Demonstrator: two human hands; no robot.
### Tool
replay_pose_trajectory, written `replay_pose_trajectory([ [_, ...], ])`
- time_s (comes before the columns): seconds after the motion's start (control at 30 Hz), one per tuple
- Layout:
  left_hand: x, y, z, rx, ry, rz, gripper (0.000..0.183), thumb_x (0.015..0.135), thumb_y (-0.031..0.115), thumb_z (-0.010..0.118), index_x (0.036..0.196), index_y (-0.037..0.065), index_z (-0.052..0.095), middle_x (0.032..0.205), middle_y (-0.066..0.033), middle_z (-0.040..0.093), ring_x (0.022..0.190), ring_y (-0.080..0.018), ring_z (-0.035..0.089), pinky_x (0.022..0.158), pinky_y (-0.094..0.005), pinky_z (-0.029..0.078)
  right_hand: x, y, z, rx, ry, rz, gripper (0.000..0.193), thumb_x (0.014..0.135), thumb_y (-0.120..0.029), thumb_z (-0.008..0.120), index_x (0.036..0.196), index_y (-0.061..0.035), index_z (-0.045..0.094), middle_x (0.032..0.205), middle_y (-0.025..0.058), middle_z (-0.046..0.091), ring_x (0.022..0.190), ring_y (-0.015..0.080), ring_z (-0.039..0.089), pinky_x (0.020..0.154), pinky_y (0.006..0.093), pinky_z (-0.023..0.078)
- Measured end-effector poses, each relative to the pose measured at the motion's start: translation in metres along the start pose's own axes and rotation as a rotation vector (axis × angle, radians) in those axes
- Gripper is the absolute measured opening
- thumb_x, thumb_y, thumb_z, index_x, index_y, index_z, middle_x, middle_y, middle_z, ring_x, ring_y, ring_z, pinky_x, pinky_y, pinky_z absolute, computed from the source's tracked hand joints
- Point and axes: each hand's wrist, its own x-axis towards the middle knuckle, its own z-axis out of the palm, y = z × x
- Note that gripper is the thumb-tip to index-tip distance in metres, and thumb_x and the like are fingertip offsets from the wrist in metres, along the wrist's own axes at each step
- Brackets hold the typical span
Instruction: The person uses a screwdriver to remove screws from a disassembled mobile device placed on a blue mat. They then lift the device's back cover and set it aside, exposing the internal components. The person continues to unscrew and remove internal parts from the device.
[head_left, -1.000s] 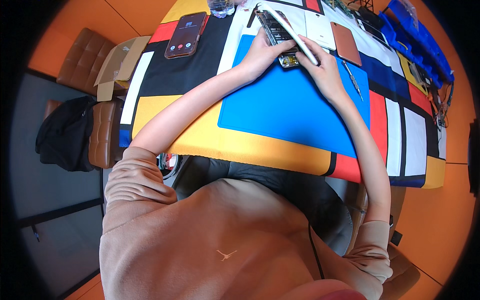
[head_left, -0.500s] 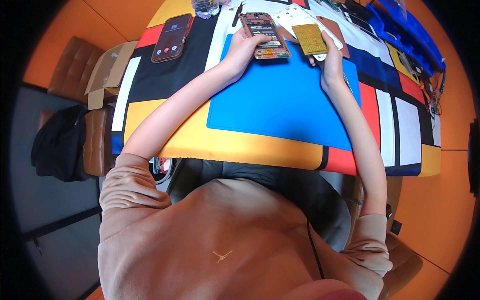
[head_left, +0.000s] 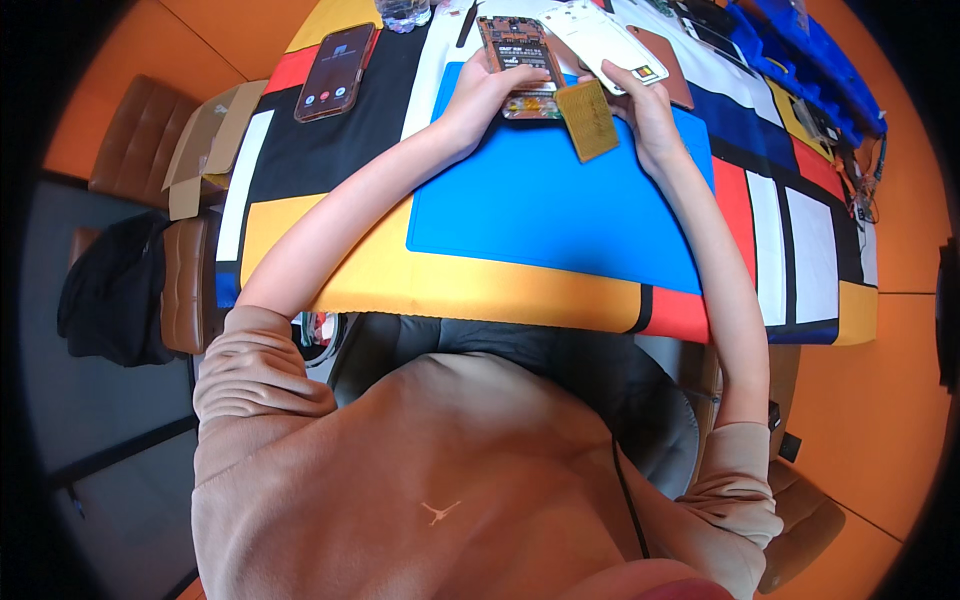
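Observation:
My left hand (head_left: 480, 103) is closed around an opened smartphone (head_left: 519, 60), thumb across its front. Its dark battery, circuit board and orange-brown frame are exposed. My right hand (head_left: 652, 122) grips a thin gold square piece with a finely ribbed surface (head_left: 592, 122) by one edge. That piece hangs tilted over the blue mat, close to the opened phone's lower end. Just past my right thumb is a white phone-shaped panel (head_left: 600, 45) with a small coloured patch at its near end. Whether my thumb rests on this panel, I cannot tell.
Both hands are above a blue mat (head_left: 540, 215) on a colour-blocked tablecloth (head_left: 430, 280). A lit smartphone (head_left: 337, 75) lies at left, near a clear bottle (head_left: 404, 14). Black tweezers (head_left: 467, 22) lie at the back. A brown panel (head_left: 660, 60) and blue bins (head_left: 800, 65) are at right.
The gold piece has swung down and left, off the white panel, toward the opened phone. More of the white panel shows. My left hand keeps its hold on the phone.

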Motion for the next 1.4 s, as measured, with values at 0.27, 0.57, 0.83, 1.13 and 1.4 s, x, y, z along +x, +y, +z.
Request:
replay_pose_trajectory([
  [0.27,0.015,-0.015,-0.005,0.233,-0.015,0.186,0.063,0.084,0.012,0.082,0.126,0.001,0.037,0.118,-0.0173,0.064,0.112,-0.0243,0.066,0.100,-0.0336,0.053,0.006,0.017,0.003,-0.312,0.157,-0.175,0.041,0.098,-0.033,0.066,0.111,0.0052,0.069,0.092,0.0091,0.074,0.084,0.0136,0.068,0.076,0.0346,0.053],
  [0.57,0.001,-0.014,-0.001,-0.047,0.197,0.094,0.032,0.088,-0.002,0.064,0.119,-0.001,0.058,0.101,-0.0063,0.068,0.093,-0.0177,0.067,0.085,-0.0291,0.056,-0.027,-0.050,-0.005,-1.218,-0.012,-0.622,0.032,0.094,-0.021,0.059,0.120,-0.0047,0.070,0.097,0.0238,0.072,0.088,0.0401,0.071,0.082,0.0498,0.055],
  [0.83,0.015,-0.023,-0.005,-0.141,0.312,0.127,0.049,0.086,-0.001,0.066,0.125,-0.001,0.038,0.118,-0.0184,0.064,0.109,-0.0255,0.067,0.100,-0.0357,0.053,-0.068,-0.059,0.010,-1.382,-0.301,-0.189,0.079,0.089,-0.051,0.075,0.141,0.0037,0.052,0.129,0.0209,0.062,0.115,0.0318,0.066,0.096,0.0441,0.055],
  [1.13,-0.002,0.003,0.006,-0.271,0.401,0.047,0.028,0.095,0.025,0.059,0.107,-0.001,0.060,0.097,-0.0106,0.067,0.089,-0.0176,0.068,0.085,-0.0303,0.053,-0.069,-0.064,0.028,-1.427,-0.308,-0.274,0.060,0.089,-0.018,0.067,0.139,0.0072,0.047,0.116,0.0291,0.064,0.096,0.0377,0.071,0.089,0.0452,0.057],
  [1.4,0.003,0.001,0.003,-0.339,0.376,-0.046,0.032,0.097,0.030,0.055,0.105,0.000,0.060,0.094,-0.0081,0.066,0.086,-0.0150,0.067,0.081,-0.0281,0.053,-0.035,-0.055,-0.009,-0.983,-0.043,-0.261,0.043,0.092,-0.015,0.067,0.130,0.0000,0.055,0.088,0.0199,0.072,0.077,0.0325,0.074,0.070,0.0428,0.059],
])
